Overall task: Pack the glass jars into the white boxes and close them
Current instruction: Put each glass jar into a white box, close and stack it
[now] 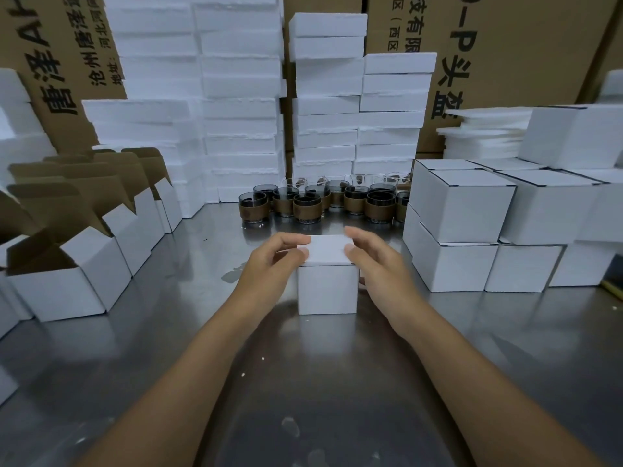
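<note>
Closed white box (327, 291) on the steel surface (188, 332), gripped at its upper edges by the left hand (273, 261) and the right hand (374, 261), the fingers of each curled over the lid and the thumb against the near face. Just beyond the fingertips stands a cluster of brown-banded glass jars (306, 207). Open-flapped boxes (67, 284) lie outward of the left hand, stacked closed boxes (462, 210) outward of the right.

We see a white box (327, 291) on a shiny grey table (313, 382). The jars (306, 205) are smoky dark glass with brown bands. The open boxes (84, 284) are white outside and brown inside. The foam (242, 79) is white, and the cartons (522, 45) are brown with black lettering.
</note>
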Demonstrator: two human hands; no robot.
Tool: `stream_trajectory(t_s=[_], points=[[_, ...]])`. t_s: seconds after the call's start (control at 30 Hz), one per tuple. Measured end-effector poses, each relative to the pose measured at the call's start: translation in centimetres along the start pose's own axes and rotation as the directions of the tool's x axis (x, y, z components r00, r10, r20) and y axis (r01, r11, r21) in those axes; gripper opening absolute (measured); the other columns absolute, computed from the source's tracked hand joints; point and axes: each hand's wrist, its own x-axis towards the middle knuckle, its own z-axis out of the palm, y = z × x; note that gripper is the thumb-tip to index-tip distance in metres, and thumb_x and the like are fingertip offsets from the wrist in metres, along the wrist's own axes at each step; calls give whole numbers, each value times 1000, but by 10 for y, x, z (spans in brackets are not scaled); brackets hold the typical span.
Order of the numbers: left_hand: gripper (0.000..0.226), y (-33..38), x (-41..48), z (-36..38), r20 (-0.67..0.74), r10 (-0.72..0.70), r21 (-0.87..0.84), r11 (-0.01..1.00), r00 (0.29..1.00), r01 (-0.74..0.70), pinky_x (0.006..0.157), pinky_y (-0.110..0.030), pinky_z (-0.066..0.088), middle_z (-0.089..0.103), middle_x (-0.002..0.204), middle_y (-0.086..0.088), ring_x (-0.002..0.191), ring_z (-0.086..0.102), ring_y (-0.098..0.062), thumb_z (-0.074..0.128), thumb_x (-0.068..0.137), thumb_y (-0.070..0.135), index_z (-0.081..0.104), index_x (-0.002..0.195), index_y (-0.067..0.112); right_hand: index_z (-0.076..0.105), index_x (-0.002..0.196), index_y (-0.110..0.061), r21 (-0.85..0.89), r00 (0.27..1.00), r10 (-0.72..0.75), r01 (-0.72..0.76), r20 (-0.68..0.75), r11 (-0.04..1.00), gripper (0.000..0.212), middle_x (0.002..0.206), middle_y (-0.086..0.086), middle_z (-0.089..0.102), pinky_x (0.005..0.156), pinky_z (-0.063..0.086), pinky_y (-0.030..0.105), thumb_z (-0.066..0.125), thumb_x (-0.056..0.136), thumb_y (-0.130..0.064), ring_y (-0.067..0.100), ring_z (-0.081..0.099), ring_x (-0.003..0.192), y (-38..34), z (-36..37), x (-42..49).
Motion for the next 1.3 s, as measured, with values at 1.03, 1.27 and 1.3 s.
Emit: stream_trajectory(t_s=[1.03, 1.27, 1.3], points=[[20, -10, -6, 9, -68, -44, -48, 998, 997, 41, 74, -16, 38, 53, 107, 19, 100, 51, 4, 38, 95, 46, 45, 113, 41, 11, 145, -28, -516, 976, -182, 94, -122, 851, 98, 143, -6, 28, 89, 34, 23, 68, 70, -54, 13, 36, 127, -8, 26, -25], [32, -12, -8, 12, -41, 7, -53, 999, 999, -9, 77, -26, 45, 58, 103, 7, 80, 63, 0, 39, 86, 61, 43, 110, 40, 28, 129, -42, -238, 925, -307, 254, -222, 937, 78, 122, -12, 44, 76, 44, 13, 78, 70, -31, -3, 49, 99, -83, -22, -10], [28, -14, -7, 12, -34, 4, -39, 999, 999, -5, 78, -28, 46, 57, 103, 6, 79, 64, 0, 44, 90, 56, 43, 112, 39, 31, 127, -39, -141, 924, -293, 265, -244, 954, 73, 116, -10, 46, 64, 48, 11, 78, 72, -25, -3, 56, 89, -98, -33, -5]])
